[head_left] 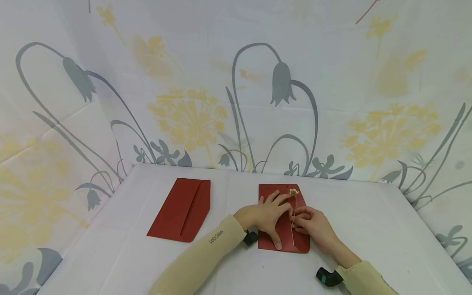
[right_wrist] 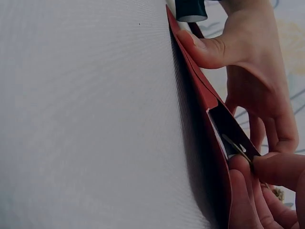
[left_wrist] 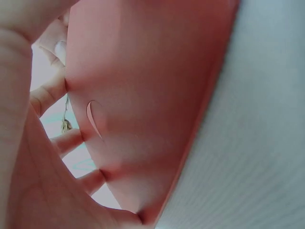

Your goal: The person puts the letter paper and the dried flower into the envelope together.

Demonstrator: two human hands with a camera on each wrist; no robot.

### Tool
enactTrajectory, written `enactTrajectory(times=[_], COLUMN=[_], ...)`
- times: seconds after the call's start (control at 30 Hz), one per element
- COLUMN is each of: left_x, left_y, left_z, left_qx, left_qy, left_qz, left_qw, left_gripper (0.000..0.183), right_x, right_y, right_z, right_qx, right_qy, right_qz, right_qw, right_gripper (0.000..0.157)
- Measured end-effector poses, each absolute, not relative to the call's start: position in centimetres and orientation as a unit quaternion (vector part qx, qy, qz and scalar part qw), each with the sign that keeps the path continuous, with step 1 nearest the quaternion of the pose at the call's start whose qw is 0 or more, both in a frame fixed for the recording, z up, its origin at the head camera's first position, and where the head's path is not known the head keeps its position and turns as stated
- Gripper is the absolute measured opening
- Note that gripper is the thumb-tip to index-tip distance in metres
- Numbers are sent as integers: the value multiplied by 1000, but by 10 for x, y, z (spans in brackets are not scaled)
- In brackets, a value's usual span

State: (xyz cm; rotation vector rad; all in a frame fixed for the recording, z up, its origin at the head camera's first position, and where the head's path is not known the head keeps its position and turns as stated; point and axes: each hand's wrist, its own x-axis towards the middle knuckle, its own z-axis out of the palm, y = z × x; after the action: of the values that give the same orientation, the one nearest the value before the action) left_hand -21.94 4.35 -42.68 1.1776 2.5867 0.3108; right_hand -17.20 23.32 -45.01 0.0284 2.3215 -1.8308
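Note:
A red paper envelope (head_left: 267,241) lies on the table, its flap side to the right. My left hand (head_left: 268,216) rests on it with fingers and thumb spread, pressing near the edge of its opening. My right hand (head_left: 315,225) pinches the thin stem of a small pale flower (head_left: 293,191) between thumb and fingers at that opening. The blossom points toward the far edge of the envelope. In the right wrist view, the stem (right_wrist: 234,144) enters the parted mouth of the envelope. A small curved slit (left_wrist: 93,119) marks the envelope's front in the left wrist view.
To the left, a second red envelope (head_left: 177,209) lies flat, its flap unfolded to the right. A white cloth (head_left: 228,270) covers the table. Behind it stands a fabric backdrop (head_left: 206,61) printed with flowers. Black wrist devices (head_left: 328,277) sit beside both wrists.

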Motion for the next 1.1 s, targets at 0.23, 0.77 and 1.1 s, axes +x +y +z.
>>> enactTrajectory(times=[0.23, 0.77, 1.1], left_x=[-218, -215, -216], left_y=[43, 41, 41], left_z=[-424, -422, -422], left_qx=[411, 416, 415], left_qy=[895, 898, 898], left_qz=[116, 97, 98], left_qw=[126, 106, 107], left_gripper=[78, 82, 84], right_x=[-173, -171, -168], right_y=[232, 232, 231], right_z=[-453, -445, -436], right_qx=[9, -7, -1], right_qy=[797, 849, 864], right_qz=[-598, -518, -489], right_qw=[89, 97, 115], right_gripper=[38, 51, 51])
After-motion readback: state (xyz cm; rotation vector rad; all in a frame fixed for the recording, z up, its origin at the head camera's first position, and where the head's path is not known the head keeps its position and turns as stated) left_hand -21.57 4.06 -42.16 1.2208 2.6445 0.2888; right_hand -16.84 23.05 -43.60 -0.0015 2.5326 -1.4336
